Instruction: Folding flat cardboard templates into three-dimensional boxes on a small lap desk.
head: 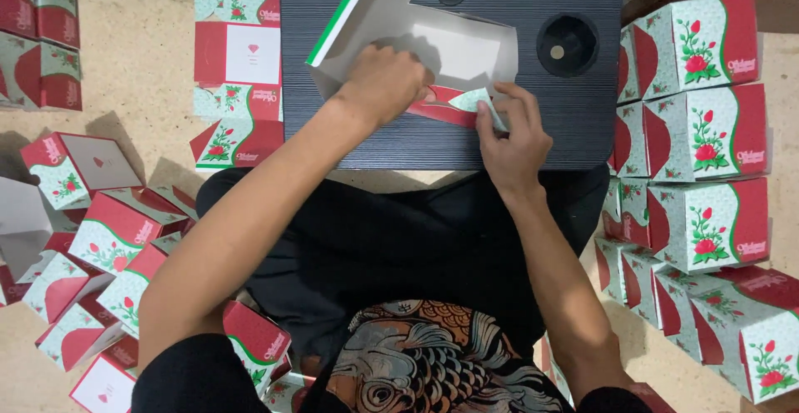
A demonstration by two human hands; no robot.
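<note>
Folding is in progress on one carton (416, 47), lying half-formed on the dark lap desk (574, 122). The left hand (384, 84) presses down with fingers curled; whether it grips a flap is unclear. The right hand (512, 134) pinches a flap (483, 101) between closed fingertips. Finished boxes (707, 138) stand stacked to the right; flat blanks (237, 72) and loose cartons (108, 247) remain at left.

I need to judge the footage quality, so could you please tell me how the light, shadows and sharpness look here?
Head view: lighting is even and rather dim, with no glare; the left hand throws a soft shadow onto the half-folded white cardboard box; the right hand is sharp; the ridged black lap table stays dark; stacked boxes at the edges lean slightly, suggesting wide-angle distortion.
</note>
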